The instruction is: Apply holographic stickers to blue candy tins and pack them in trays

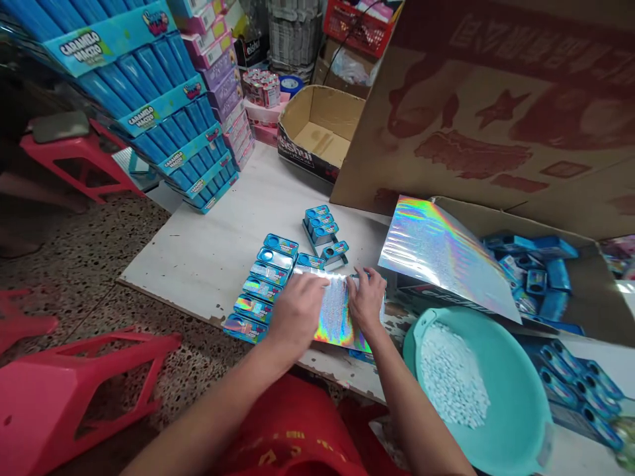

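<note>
A shiny rainbow-coloured sheet lies over small blue boxes on the table. My left hand, slightly blurred, is curled over the sheet's left part; what its fingers pinch, if anything, is hidden. Bent and apart, the fingers of my right hand press on the sheet's right side. Left of the sheet runs a column of blue boxes with round windows, several showing rainbow reflections. Just beyond, a blue tray holds a few similar small boxes.
At right stands a turquoise basin of white pellets. Another rainbow sheet lies across an open carton of blue boxes. Stacked blue display boxes rise at left; a shallow carton sits behind. Red stools stand beside the table.
</note>
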`<state>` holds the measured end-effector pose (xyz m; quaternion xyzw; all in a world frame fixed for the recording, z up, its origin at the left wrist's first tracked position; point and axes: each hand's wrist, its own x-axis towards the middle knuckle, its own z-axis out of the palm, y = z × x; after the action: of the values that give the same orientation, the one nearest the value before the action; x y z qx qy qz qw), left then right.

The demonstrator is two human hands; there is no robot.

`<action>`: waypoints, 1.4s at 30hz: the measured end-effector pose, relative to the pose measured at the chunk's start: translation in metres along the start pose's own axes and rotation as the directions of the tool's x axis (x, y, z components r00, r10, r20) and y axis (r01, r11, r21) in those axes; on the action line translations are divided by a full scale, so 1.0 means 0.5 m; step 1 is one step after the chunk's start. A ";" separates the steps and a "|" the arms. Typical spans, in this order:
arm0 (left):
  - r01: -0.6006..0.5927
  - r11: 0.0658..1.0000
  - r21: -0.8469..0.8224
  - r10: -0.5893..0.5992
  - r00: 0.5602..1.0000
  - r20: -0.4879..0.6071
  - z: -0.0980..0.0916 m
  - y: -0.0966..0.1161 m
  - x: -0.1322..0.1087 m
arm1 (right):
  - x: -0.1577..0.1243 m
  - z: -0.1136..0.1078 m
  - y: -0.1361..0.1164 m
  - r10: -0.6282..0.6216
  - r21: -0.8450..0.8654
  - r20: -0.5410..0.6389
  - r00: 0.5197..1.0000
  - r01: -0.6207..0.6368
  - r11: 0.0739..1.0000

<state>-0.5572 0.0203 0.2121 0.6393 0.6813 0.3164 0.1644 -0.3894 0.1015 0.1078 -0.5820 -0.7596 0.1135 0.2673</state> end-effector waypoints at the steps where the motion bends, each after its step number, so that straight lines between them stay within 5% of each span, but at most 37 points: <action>1: -0.011 0.999 0.048 0.006 0.993 0.117 0.053 0.008 0.013 | 0.002 0.006 0.020 -0.032 -0.067 0.060 0.998 0.036 0.997; 4: 0.092 0.957 0.274 -0.173 0.942 0.287 0.185 -0.011 0.061 | -0.002 0.023 0.046 -0.095 -0.158 0.137 0.986 0.117 0.981; 6: 0.084 0.929 0.360 -0.203 0.930 0.307 0.230 -0.035 0.084 | -0.009 0.028 0.048 -0.122 -0.166 0.123 0.985 0.141 0.976; 15: 0.020 0.915 0.404 -0.136 0.956 0.261 0.240 -0.064 0.079 | -0.024 0.019 0.053 -0.196 -0.042 0.087 0.977 0.200 0.979; 20: 0.061 0.947 0.315 -0.152 0.951 0.271 0.241 -0.069 0.080 | -0.039 -0.053 0.021 -0.151 0.195 0.009 0.989 0.146 0.970; 24: 0.230 0.962 -0.145 -0.204 0.963 0.175 0.200 -0.028 0.068 | -0.040 -0.136 -0.025 0.181 0.523 0.001 0.983 -0.155 0.838; 27: 0.304 0.693 -0.654 -0.117 0.942 0.313 0.166 0.020 0.041 | -0.033 -0.167 -0.054 0.352 0.720 0.134 0.926 -0.335 0.608; 29: 0.432 0.488 -0.759 -0.103 0.891 0.441 0.151 0.043 0.023 | -0.030 -0.168 -0.068 0.404 0.778 0.160 0.901 -0.367 0.510; 31: 0.525 0.422 -0.739 -0.190 0.848 0.494 0.135 0.053 0.012 | -0.031 -0.155 -0.080 0.434 0.804 0.164 0.886 -0.375 0.461; 34: 0.518 0.567 -0.640 -0.295 0.853 0.429 0.086 0.040 0.009 | -0.041 -0.123 -0.103 0.447 0.801 0.203 0.871 -0.410 0.436; 38: 0.402 0.825 -0.396 -0.291 0.904 0.312 -0.024 -0.010 0.006 | -0.049 -0.090 -0.153 0.464 0.778 0.293 0.836 -0.491 0.392; 42: 0.406 0.857 -0.319 -0.299 0.894 0.335 -0.121 -0.068 -0.002 | -0.032 -0.085 -0.211 0.334 0.763 0.374 0.865 -0.492 0.419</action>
<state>-0.6213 0.0066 0.2355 0.4956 0.6837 0.3151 0.4331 -0.4505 0.0490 0.1896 -0.5376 -0.4609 0.5729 0.4127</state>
